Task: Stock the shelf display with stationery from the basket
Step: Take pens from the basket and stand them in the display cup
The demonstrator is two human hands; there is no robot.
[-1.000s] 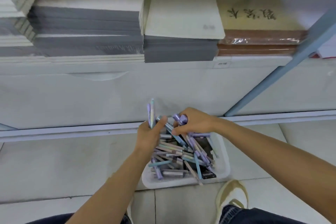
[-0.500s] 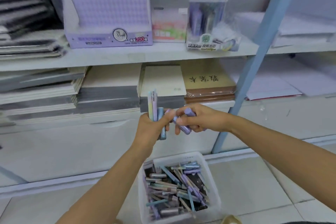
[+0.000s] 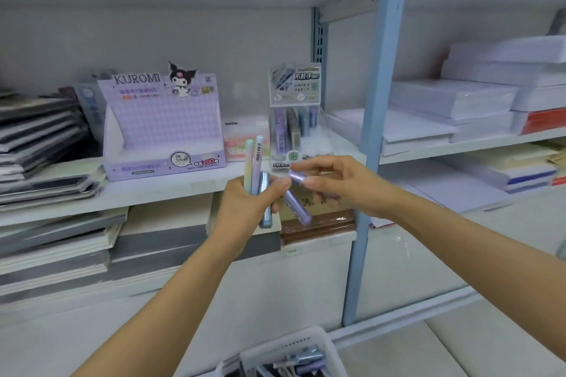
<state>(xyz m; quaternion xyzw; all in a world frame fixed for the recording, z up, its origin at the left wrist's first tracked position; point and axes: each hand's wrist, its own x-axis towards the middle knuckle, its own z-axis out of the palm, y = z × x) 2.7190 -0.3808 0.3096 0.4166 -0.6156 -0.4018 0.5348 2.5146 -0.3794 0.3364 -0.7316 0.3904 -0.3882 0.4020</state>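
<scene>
Grips a bundle of slim pastel tubes (image 3: 253, 162) upright in the left hand (image 3: 245, 208), fingers curled tight round them. Pinches a short purple tube (image 3: 295, 176) at the fingertips of the right hand (image 3: 340, 184). Cannot tell which hand carries the second purple tube (image 3: 296, 208), slanting down between the two. Holds both hands close together, just in front of the shelf edge (image 3: 137, 197).

Finds open shelf board just beyond the left hand, between the KUROMI display box (image 3: 162, 131) up to its left and the clear display case (image 3: 294, 113) straight above the right hand. Meets the blue upright (image 3: 369, 162) just right of the right hand, closing off that side. Leaves the basket (image 3: 284, 344) well below both hands, cut by the bottom edge of the view, with more tubes inside.

Against half a second ago: has lifted both hands from in front of the lower notebook stacks up to shelf-edge height, with the same grips, and has drawn farther from the basket.
</scene>
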